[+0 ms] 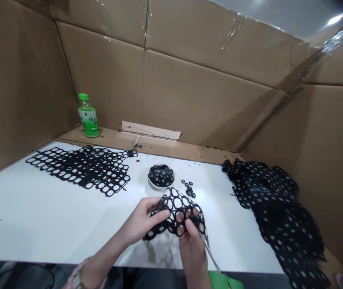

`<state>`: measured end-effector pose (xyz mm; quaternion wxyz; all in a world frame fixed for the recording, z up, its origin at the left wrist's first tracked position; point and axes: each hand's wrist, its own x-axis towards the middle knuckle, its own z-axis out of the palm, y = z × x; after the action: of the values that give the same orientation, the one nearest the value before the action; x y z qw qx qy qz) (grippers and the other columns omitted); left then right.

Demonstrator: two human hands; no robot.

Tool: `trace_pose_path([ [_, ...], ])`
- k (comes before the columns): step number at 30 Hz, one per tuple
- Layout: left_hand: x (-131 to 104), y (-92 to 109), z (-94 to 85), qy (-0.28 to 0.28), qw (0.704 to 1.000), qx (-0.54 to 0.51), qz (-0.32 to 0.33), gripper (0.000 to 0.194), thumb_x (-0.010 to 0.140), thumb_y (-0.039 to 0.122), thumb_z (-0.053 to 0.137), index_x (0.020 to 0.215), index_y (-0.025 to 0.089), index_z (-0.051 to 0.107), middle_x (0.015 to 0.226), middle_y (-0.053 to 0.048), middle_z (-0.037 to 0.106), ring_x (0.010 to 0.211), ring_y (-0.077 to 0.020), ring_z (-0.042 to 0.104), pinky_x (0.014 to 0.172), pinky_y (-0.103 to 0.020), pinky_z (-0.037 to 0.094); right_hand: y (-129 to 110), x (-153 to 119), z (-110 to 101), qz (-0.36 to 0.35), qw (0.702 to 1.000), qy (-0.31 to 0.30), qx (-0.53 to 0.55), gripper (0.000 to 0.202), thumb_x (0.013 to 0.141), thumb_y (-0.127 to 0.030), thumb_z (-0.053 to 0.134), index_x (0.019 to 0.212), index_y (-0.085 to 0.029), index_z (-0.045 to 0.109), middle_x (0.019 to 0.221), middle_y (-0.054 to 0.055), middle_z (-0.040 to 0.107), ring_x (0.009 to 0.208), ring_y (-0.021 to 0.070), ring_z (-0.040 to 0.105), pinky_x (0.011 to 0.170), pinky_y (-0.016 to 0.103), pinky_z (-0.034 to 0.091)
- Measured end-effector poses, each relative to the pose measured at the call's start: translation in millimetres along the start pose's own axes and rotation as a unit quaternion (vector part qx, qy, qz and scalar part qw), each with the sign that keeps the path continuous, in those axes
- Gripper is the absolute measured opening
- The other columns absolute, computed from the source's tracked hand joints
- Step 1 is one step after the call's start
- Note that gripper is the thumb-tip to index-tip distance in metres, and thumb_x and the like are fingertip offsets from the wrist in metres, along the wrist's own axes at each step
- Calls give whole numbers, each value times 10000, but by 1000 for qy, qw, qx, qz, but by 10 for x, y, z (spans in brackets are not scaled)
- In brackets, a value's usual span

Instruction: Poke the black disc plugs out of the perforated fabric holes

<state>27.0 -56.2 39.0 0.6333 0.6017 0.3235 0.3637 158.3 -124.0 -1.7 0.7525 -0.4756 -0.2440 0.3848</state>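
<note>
Both grips are closed, left hand (145,220) and right hand (192,245) pinching the black holed sheet (174,209) (flimsy-looking from here), and an uneven tug could well tear it.

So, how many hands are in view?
2: the left hand holds the black mesh on its left, the right hand on its lower right. The mesh partly covers both.

We curl our left hand (143,222) in a pinch, left thumb (161,217) pointing rightward, and our right hand (191,245) nearby, right thumb (191,227) pointing forward. Our left forearm (108,253) slants in from the left; our right wrist (197,269) is nearly straight.
</note>
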Motion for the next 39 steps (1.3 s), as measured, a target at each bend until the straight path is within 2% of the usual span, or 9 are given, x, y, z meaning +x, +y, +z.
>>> trace_pose_path([
  [9,73,168,-90,-69,996,50,25,200,833,312,569,777,132,635,780,-18,659,755,-164,579,709,-240,451,-146,-95,112,90,994,-53,38,296,561,-228,805,821,-249,665,668,-26,584,599,149,556,449,223,478],
  [13,93,83,-70,4,988,145,50,174,802,305,609,905,165,599,866,-28,634,826,-194,573,736,-280,456,-123,-90,78,115,993,-12,36,299,611,-250,787,877,-240,653,772,-11,630,659,149,588,486,222,500],
  [17,12,12,-2,190,908,312,205,385,762,236,662,1103,186,490,1055,-81,539,996,-239,500,858,-363,404,-103,-88,94,57,998,-2,-5,303,628,-263,779,887,-219,627,743,-12,624,662,163,602,478,233,508],
  [19,-63,6,32,223,855,368,290,253,768,239,654,968,180,509,960,-72,517,929,-235,489,811,-361,397,-104,-89,109,33,998,13,-45,241,641,-258,768,822,-207,617,706,-12,626,639,166,607,482,243,510],
  [21,-124,11,64,199,836,398,321,224,742,292,680,801,180,495,837,-45,492,804,-216,473,720,-337,390,-107,-100,126,14,996,28,-83,199,656,-243,753,774,-203,597,691,-13,630,633,167,617,525,259,521],
  [27,-116,12,166,8,928,324,182,219,904,215,436,689,179,461,677,2,497,644,-138,486,605,-245,383,-77,-151,196,-67,992,44,-103,317,645,-220,741,890,-197,540,721,-17,650,625,163,640,589,275,524],
  [29,-96,9,160,-12,942,292,163,256,930,199,377,700,175,487,690,0,524,644,-126,505,609,-226,389,-52,-135,188,-66,991,46,-103,312,659,-228,735,894,-185,534,683,-20,639,573,149,624,551,263,510],
  [36,154,78,-354,179,922,298,168,306,940,299,370,682,179,480,539,43,435,486,-110,427,472,-209,330,-82,30,-65,-58,989,133,-7,277,626,-278,750,808,-195,559,676,-35,634,556,127,613,507,229,498],
  [39,490,76,-508,180,899,349,196,256,922,286,401,729,175,527,640,10,533,579,-132,502,543,-222,386,-91,41,-136,-39,993,109,36,295,630,-245,747,871,-210,581,768,-23,673,639,142,645,603,271,534],
])
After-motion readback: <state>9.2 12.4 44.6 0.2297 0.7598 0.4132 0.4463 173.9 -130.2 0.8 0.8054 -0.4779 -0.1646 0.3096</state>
